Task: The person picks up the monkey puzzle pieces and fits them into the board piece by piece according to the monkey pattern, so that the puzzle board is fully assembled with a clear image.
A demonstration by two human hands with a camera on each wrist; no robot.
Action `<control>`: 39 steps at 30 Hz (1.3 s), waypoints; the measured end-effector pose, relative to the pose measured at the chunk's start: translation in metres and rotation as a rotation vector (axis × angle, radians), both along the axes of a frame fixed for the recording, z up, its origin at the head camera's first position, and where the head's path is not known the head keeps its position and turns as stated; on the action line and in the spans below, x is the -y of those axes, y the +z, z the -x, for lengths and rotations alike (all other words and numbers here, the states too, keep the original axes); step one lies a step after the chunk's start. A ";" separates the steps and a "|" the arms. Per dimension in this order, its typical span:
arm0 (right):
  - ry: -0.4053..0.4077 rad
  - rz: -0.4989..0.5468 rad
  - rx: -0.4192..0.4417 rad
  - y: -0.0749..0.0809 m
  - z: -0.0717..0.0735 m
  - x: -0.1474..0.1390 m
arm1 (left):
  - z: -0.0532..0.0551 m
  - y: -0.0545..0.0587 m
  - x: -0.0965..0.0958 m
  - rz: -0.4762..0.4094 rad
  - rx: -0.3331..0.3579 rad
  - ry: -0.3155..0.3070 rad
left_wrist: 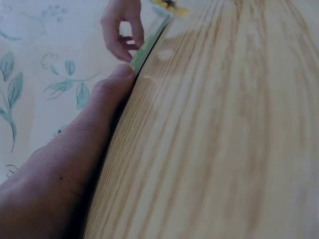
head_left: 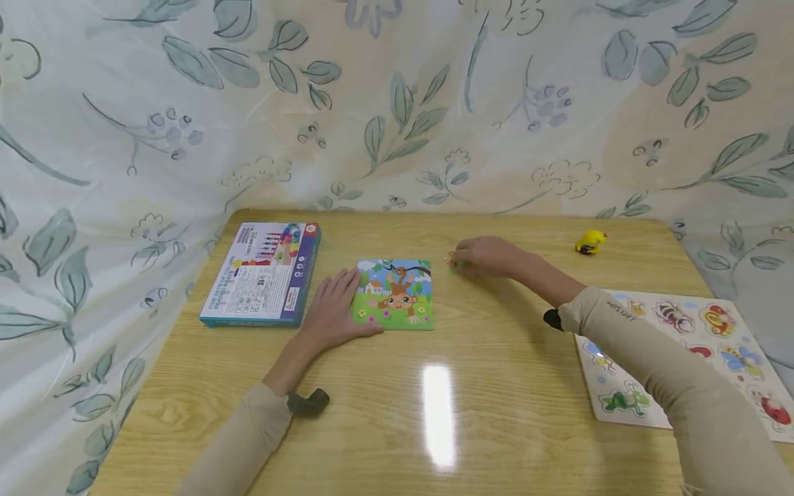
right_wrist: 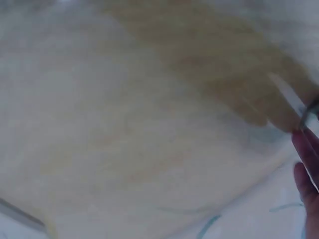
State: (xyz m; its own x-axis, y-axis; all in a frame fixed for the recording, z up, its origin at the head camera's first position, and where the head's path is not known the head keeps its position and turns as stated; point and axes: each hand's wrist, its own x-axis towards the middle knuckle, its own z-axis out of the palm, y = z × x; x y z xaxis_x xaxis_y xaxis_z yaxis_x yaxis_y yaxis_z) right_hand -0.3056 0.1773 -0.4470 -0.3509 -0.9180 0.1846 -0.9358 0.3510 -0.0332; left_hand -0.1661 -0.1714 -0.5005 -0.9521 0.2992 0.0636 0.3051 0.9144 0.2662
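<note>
A square monkey picture puzzle (head_left: pixel 394 296) lies on the wooden table in the head view. Along its left side rests my left hand (head_left: pixel 335 308), fingers spread and straight, the thumb reaching over the lower left corner. In the left wrist view that thumb (left_wrist: pixel 94 104) touches the puzzle's thin edge. To the upper right of the puzzle, my right hand (head_left: pixel 486 257) pinches a small flat piece (head_left: pixel 450 259) with orange and green on it, mostly covered by the fingers. The right wrist view is blurred, with the fingertips (right_wrist: pixel 305 149) at its right edge.
A boxed set (head_left: pixel 260 275) lies left of my left hand. On the right, a board of insect pictures (head_left: pixel 676 344) sits partly under my right forearm. A small yellow toy (head_left: pixel 591 241) stands near the back right edge, by the patterned cloth (head_left: pixel 397 110).
</note>
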 end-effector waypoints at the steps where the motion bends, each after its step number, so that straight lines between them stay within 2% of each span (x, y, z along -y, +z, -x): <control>1: -0.012 0.003 -0.037 -0.002 -0.001 0.000 | 0.000 -0.001 0.000 -0.005 0.002 -0.002; 4: -0.093 -0.011 -0.059 -0.004 -0.017 0.009 | -0.002 -0.002 -0.001 -0.011 0.003 -0.008; 6: -0.105 -0.023 -0.033 -0.003 -0.033 0.020 | -0.004 -0.002 0.000 -0.017 0.003 -0.004; 11: 0.032 -0.016 0.011 0.001 -0.076 0.050 | -0.007 -0.002 0.002 -0.022 0.007 0.015; 14: 0.034 -0.024 0.052 0.001 -0.090 0.058 | -0.005 -0.005 0.000 -0.022 0.012 0.012; 18: 0.016 -0.045 0.092 -0.001 -0.094 0.063 | -0.005 -0.008 -0.004 -0.027 0.021 0.008; 20: 0.031 -0.037 0.090 0.001 -0.095 0.066 | -0.006 -0.008 -0.005 -0.031 0.023 0.005; 32: 0.122 -0.033 -0.015 0.008 -0.096 0.074 | -0.003 -0.002 -0.005 -0.034 0.015 0.008; 39: 0.113 -0.157 -0.110 0.008 -0.103 0.079 | -0.001 0.002 -0.001 -0.023 0.013 0.007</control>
State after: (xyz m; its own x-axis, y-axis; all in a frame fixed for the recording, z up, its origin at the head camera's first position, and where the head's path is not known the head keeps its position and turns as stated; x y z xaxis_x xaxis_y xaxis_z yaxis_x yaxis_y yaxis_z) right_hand -0.2025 0.0986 -0.4387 -0.2301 -0.9708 0.0677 -0.9644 0.2368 0.1180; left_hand -0.1646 -0.1702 -0.4990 -0.9551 0.2906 0.0585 0.2948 0.9101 0.2913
